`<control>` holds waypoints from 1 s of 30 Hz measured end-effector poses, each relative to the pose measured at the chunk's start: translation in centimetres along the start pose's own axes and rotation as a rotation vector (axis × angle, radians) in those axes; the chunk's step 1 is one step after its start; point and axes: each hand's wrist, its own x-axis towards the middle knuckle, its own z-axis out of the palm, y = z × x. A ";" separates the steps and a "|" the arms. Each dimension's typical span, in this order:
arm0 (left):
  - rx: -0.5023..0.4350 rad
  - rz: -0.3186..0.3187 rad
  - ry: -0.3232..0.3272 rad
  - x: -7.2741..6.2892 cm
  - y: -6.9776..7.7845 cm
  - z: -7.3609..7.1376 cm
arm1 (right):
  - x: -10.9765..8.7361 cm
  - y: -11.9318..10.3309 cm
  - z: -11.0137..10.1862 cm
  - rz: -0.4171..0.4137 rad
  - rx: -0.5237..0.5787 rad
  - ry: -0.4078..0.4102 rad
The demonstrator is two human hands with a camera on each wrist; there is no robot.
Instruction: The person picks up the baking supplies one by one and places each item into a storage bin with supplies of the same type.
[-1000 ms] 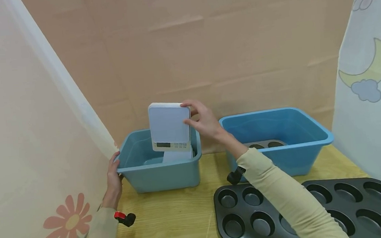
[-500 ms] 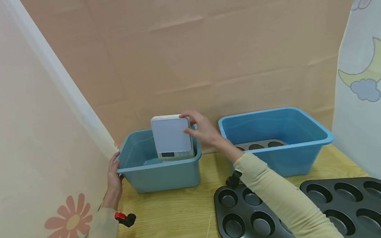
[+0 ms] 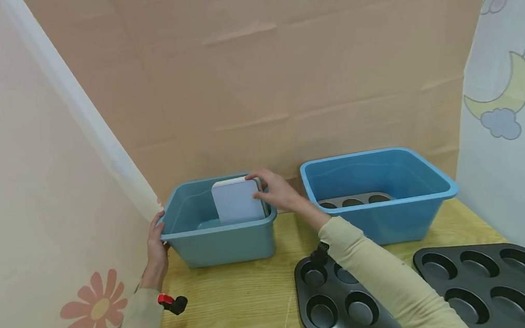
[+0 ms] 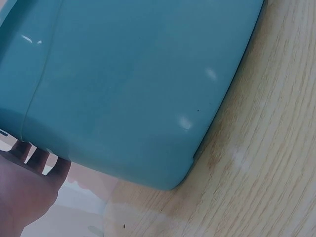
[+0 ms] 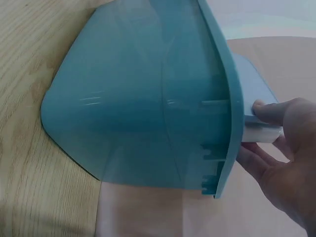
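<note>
My right hand [image 3: 276,190] pinches the right edge of a white kitchen scale [image 3: 237,201], thumb on its front face and fingers behind. The scale stands nearly upright, its lower part down inside the teal plastic tub [image 3: 218,247] and its display hidden behind the front rim. In the right wrist view the scale [image 5: 256,89] sticks out past the tub's rim, between thumb and fingers. My left hand [image 3: 156,249] grips the tub's left rim, and in the left wrist view the fingers of that hand [image 4: 29,182] go up under the rim.
To the right stands a blue tub [image 3: 371,225] with a muffin tin [image 3: 352,201] inside. Two dark muffin tins, a left one [image 3: 342,303] and a right one [image 3: 497,279], lie on the wooden table [image 3: 228,307] in front. A flower-print sheet [image 3: 59,202] hangs close by on the left.
My right hand has moved down with the scale, lowering it into the teal tub until its display passed behind the front rim. The left hand has stayed on the rim.
</note>
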 end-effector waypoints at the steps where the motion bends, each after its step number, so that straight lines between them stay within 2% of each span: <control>1: -0.004 0.005 -0.003 0.0 -0.1 0.1 | 0.0 0.1 0.1 0.003 -0.012 0.001; 6: 0.000 0.003 -0.010 0.2 -0.3 0.3 | -0.1 -0.2 0.5 0.061 -0.068 0.012; 12: 0.003 0.005 -0.005 0.4 -0.4 0.0 | 0.1 -1.5 -0.1 0.110 -0.148 -0.041; 20: 0.023 0.022 -0.005 0.7 -0.2 -0.2 | -0.2 -2.5 -2.7 0.081 -0.105 -0.064; 30: 0.018 0.011 0.002 0.7 0.0 -0.4 | -1.6 -1.6 -4.6 0.106 -0.052 -0.017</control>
